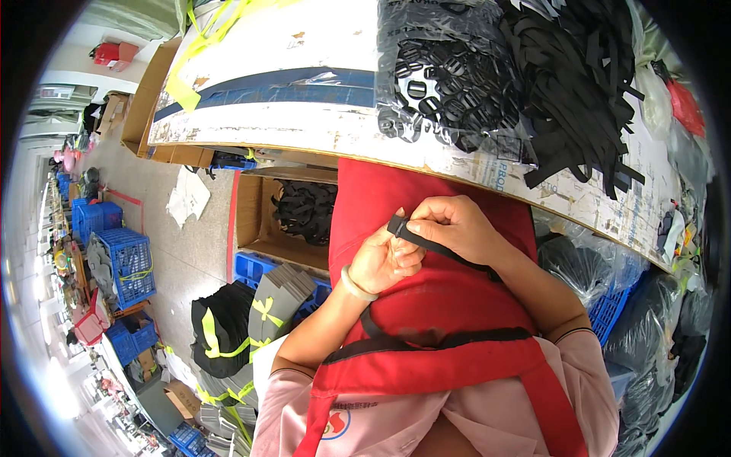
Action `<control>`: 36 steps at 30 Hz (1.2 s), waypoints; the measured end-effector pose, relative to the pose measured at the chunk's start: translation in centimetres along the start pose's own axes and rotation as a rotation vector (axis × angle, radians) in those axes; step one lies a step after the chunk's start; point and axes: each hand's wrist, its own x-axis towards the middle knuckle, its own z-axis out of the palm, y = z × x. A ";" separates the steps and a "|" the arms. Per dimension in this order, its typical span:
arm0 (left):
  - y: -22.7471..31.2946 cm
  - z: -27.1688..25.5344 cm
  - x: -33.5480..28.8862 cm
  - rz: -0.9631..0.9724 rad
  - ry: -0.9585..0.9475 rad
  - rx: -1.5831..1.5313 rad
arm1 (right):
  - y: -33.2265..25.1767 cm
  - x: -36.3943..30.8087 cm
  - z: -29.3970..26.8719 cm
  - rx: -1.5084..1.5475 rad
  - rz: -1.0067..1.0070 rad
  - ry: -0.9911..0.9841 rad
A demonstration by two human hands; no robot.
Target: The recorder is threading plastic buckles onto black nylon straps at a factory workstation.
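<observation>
Over the red apron (434,293) on my lap, both hands hold a black webbing strap (438,247) with a small black buckle (397,225) at its end. My left hand (384,259) pinches the buckle end, its other fingers curled. The thumb and fingers of my right hand (461,228) grip the strap just beside the buckle. From there the strap runs right, under my right hand. Whether the strap passes fully through the buckle is too small to tell. On the table ahead lie a clear bag of black slide buckles (457,95) and a heap of black straps (575,91).
The worn white table (304,122) crosses ahead, with yellow-green ribbon (183,87) at its left. Below, an open cardboard box (255,221) holds black straps. Tied grey and black bundles (225,331) stand left; plastic-wrapped bags (575,263) and a blue crate (607,312) stand right.
</observation>
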 end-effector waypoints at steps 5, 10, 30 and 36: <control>-0.2 0.6 0.5 0.103 0.182 0.133 | 2.1 0.8 -0.1 0.036 -0.054 0.080; -0.1 -0.6 0.6 0.308 0.327 0.425 | 2.5 1.4 -1.0 0.030 -0.025 0.017; -0.4 1.4 0.9 0.860 0.522 1.050 | 0.6 0.2 -0.2 -0.083 0.100 0.251; 0.6 0.7 0.3 0.863 0.366 1.180 | 2.0 1.0 -1.6 0.088 0.096 0.257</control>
